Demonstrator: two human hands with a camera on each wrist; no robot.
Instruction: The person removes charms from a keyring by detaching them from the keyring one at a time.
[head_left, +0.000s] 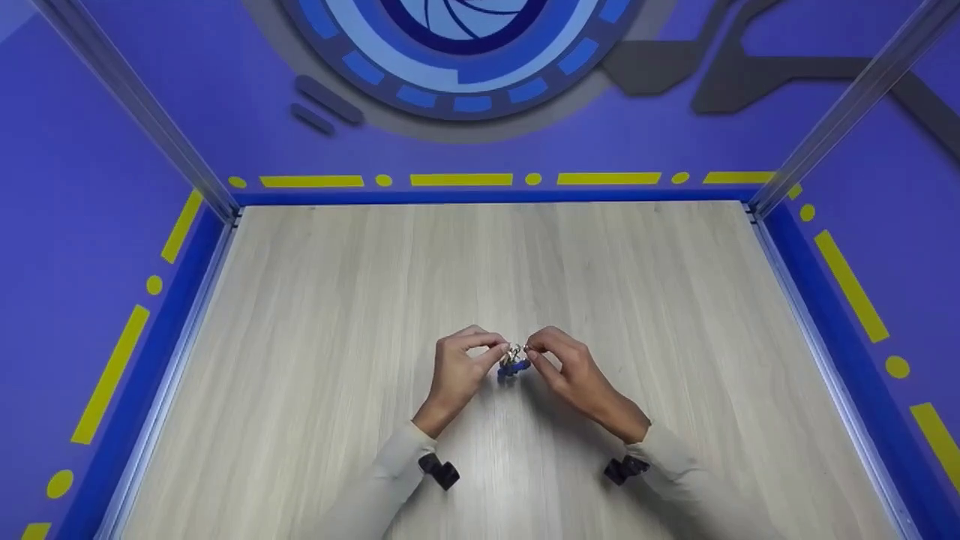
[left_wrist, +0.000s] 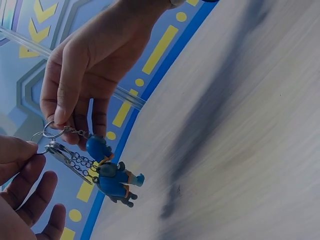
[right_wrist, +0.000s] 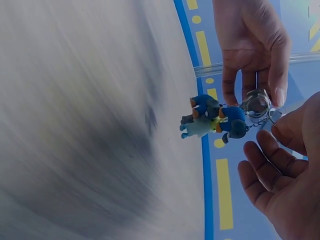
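Several small blue and grey figure keychains hang in a bunch between both hands, just above the table. My left hand pinches the metal rings from the left, between thumb and index finger. On the other side my right hand pinches a split ring with thumb and fingertips. Short chains link the rings to the blue figures, which dangle below. In the right wrist view a pale figure hangs among them. The fingertips partly cover the rings, so how these interlock cannot be made out.
The wood-grain table reaches out around both hands. Blue panels with yellow markings wall it in at the back and sides, with metal posts at the far corners. A dark wrist camera sits on each sleeve.
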